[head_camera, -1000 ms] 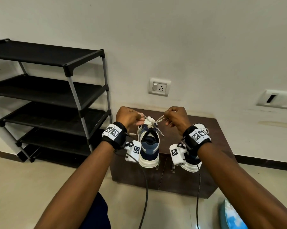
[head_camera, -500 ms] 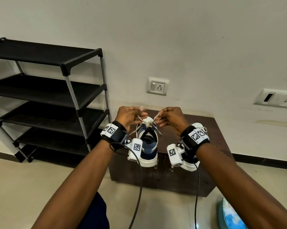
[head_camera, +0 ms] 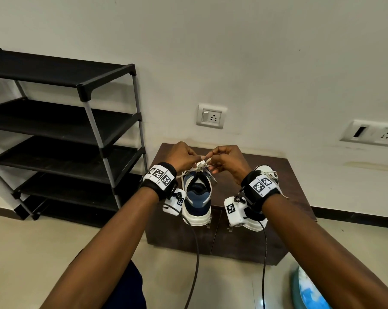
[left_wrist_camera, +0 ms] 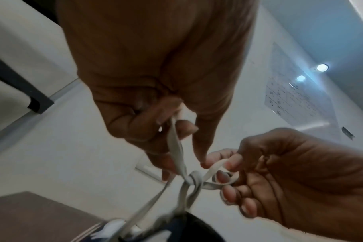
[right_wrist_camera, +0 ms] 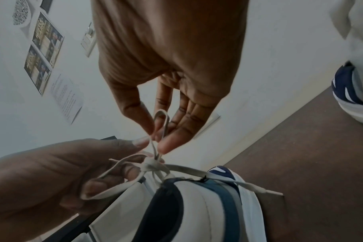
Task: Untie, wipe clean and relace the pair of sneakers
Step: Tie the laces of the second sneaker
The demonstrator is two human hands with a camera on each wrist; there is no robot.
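A white and navy sneaker (head_camera: 197, 197) stands heel toward me on the brown cabinet (head_camera: 293, 175). Its white lace is tied in a bow, with the knot (left_wrist_camera: 194, 178) above the tongue. My left hand (head_camera: 194, 158) pinches one lace loop (left_wrist_camera: 175, 139) on the knot's left. My right hand (head_camera: 210, 160) pinches the other loop (right_wrist_camera: 162, 124) between thumb and fingers. A loose lace end (right_wrist_camera: 257, 188) trails across the collar. The second sneaker (head_camera: 265, 173) stands to the right, mostly hidden behind my right wrist.
A black shoe rack (head_camera: 61, 134) with several shelves stands against the wall on the left. Wall sockets (head_camera: 211, 116) sit above the cabinet. A blue and white object (head_camera: 309, 293) lies on the tiled floor at the lower right. Cables hang from both wrists.
Both hands have moved inward toward the knot, so the gap between them is smaller. They still hold the lace loops; the sneaker has stayed in place.
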